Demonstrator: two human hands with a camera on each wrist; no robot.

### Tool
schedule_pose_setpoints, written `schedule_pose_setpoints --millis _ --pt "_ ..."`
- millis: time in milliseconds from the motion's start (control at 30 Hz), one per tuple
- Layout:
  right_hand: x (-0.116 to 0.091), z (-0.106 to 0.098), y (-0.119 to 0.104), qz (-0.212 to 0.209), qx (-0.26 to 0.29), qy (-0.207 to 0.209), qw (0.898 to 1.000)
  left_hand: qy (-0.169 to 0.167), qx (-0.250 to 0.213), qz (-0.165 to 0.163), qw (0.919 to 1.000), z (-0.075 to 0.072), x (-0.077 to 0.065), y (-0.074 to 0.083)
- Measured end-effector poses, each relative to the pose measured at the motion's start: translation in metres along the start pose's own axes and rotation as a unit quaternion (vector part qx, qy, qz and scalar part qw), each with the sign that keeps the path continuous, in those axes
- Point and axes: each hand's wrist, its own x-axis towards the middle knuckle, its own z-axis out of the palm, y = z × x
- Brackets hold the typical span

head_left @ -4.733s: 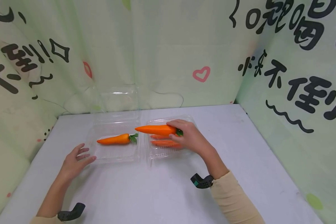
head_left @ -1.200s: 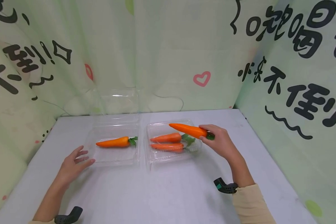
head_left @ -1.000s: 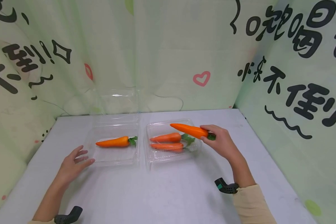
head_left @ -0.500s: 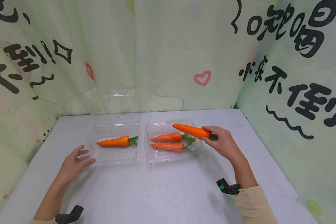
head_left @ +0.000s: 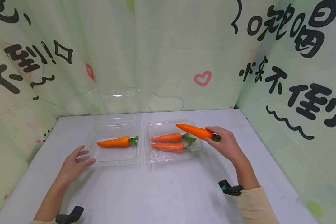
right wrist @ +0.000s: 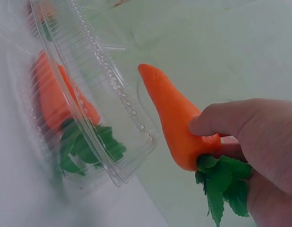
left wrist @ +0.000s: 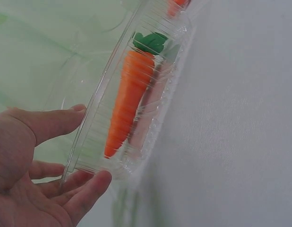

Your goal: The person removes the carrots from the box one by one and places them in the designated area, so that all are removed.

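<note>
My right hand [head_left: 224,141] pinches an orange carrot [head_left: 193,130] near its leafy green end, its tip pointing left, above the back right of the right clear plastic container [head_left: 162,158]. In the right wrist view, thumb and fingers close round the thick end of that carrot [right wrist: 172,125]. Two carrots [head_left: 168,137] lie inside the right container, side by side. My left hand [head_left: 72,165] is at the left edge of the left clear container [head_left: 116,161], fingers loosely spread; in the left wrist view they lie at its rim. One carrot [head_left: 114,142] lies in it.
The left container's transparent lid [head_left: 119,99] stands raised at the back. A white table [head_left: 156,193] bears both containers, which sit next to each other. A printed curtain [head_left: 162,46] surrounds the table's back and sides. Each wrist wears a black device [head_left: 230,188].
Over the whole span, my right hand has carried the carrot rightward, uncovering the two carrots in the right container; in the last second it drifts slightly further right. My left hand stays nearly still.
</note>
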Motion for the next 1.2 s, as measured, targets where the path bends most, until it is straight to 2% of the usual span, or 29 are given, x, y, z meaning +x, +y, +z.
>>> schedule_pose_setpoints --millis 133,300,433,667,900,1100,1200 --pt "-0.002 -0.001 0.002 0.012 0.0 0.004 1.0 -0.015 -0.009 -0.014 0.9998 -0.003 -0.011 0.017" --pt "-0.004 -0.003 0.005 0.015 -0.005 0.009 1.0 -0.026 -0.006 -0.006 0.9996 -0.006 -0.017 0.026" --pt "-0.005 -0.004 0.008 0.013 -0.008 0.013 1.0 -0.028 -0.006 -0.004 0.9996 -0.007 -0.018 0.027" --pt "-0.006 -0.006 0.011 0.013 -0.006 0.016 1.0 -0.009 -0.004 -0.006 0.9999 -0.006 -0.019 0.028" --pt "-0.009 -0.008 0.014 0.026 -0.01 0.02 0.999 -0.025 -0.008 -0.005 0.9996 -0.006 -0.018 0.027" --pt "-0.01 -0.009 0.017 0.035 -0.005 0.031 0.999 -0.01 -0.003 -0.015 0.9998 -0.005 -0.018 0.027" --pt "-0.01 -0.009 0.018 0.043 -0.006 0.04 0.998 -0.017 -0.008 -0.012 0.9998 -0.006 -0.018 0.028"
